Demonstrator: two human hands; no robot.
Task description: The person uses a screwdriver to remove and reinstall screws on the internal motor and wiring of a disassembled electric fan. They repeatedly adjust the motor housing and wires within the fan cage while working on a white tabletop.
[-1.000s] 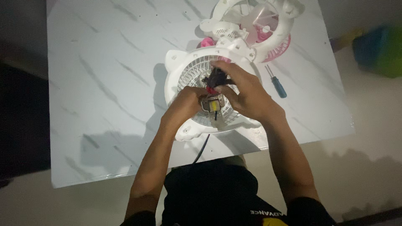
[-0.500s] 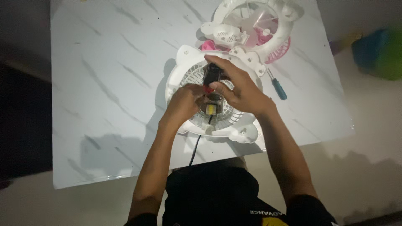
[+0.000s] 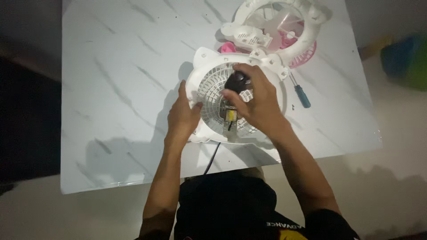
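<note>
A person works over a white plastic fan housing (image 3: 202, 71) lying flat on a glossy, marble-patterned white desk (image 3: 115, 80), just in front of their body. The housing is a rounded frame with small ear-like tabs at its corners and a circular grille of thin radial ribs. The right hand (image 3: 255, 100) reaches over the grille, its fingers (image 3: 238, 95) curled and closed around a small, dark, rounded motor (image 3: 235, 81) at the centre; a yellowish part shows just beneath it. The left hand (image 3: 183, 114) lies flat and spread against the housing's left rim, fingers extended, gripping nothing. A dark cord (image 3: 212, 158) trails from the housing's near edge off the desk. Just beyond the housing rests a second white fan frame (image 3: 307, 33) with pink parts (image 3: 304, 55) under it. A blue-handled screwdriver (image 3: 301, 92) lies on the desk right of the housing.
</note>
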